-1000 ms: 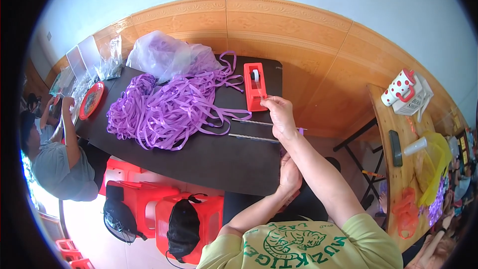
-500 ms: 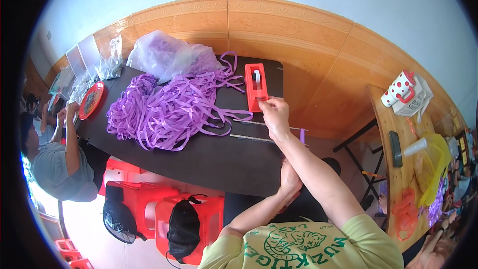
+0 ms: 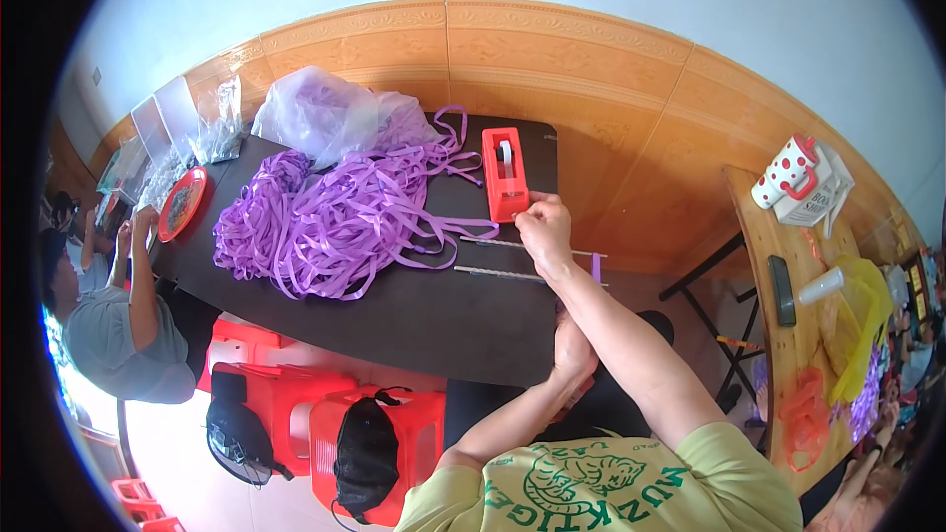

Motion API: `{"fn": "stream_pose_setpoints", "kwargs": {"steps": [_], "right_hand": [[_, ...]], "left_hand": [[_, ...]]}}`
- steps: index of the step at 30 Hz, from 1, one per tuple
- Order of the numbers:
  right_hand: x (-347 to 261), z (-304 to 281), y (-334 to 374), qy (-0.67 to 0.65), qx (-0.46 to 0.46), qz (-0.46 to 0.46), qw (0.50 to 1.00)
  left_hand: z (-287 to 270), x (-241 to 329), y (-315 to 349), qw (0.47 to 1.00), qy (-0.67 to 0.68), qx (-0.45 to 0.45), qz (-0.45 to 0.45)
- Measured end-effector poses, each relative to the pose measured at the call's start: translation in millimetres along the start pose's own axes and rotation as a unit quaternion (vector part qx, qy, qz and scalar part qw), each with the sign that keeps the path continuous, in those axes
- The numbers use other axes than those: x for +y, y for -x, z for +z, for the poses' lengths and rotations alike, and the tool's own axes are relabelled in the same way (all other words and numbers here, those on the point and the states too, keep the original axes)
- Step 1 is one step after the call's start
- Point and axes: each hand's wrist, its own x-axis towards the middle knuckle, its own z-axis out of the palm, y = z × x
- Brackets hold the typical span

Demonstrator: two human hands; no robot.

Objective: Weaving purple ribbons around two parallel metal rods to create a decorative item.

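head, red tape disp. point(image 3: 507, 201) w/ roll point(image 3: 506, 153)

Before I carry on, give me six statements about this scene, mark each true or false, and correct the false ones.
1. The right hand is at the near end of the red tape dispenser. True.
2. Both hands are at the dispenser. False: the left hand is by the near right corner of the dark table.
3. A heap of purple ribbons lies on the dark table. True.
4. The dispenser stands left of that heap. False: it stands to the right of it.
5. Four thin rods show beside the right hand. False: two thin rods show.
6. A dark oblong object lies on the wooden table at the right. True.
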Motion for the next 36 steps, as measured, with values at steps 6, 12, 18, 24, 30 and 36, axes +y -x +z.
{"fn": "stream_pose_setpoints", "kwargs": {"steps": [6,12,18,24,30,36], "right_hand": [[-44.7,-49.0,-17.5,-0.108,-0.206,0.181,0.956],[-79.4,-151.6,-23.3,-0.094,-0.333,0.133,0.929],[-34.4,-187.2,-13.3,-0.013,-0.403,0.209,0.891],[-12.6,-184.2,-18.5,-0.007,-0.47,0.157,0.869],[-5.6,-179.4,-23.5,0.044,-0.486,0.1,0.867],[-3.8,-173.0,-21.4,0.066,-0.47,0.065,0.878]], "left_hand": [[-12.4,-2.7,-12.3,0.995,-0.082,-0.038,0.032],[7.6,6.6,-7.1,0.991,-0.129,0.029,0.028],[9.2,-1.5,-20.8,0.985,-0.152,0.061,0.057],[14.0,-6.2,-28.1,0.969,-0.177,0.131,0.113],[19.5,-6.9,-34.2,0.969,-0.156,0.134,0.137],[22.4,-8.9,-38.9,0.967,-0.153,0.131,0.153]]}}
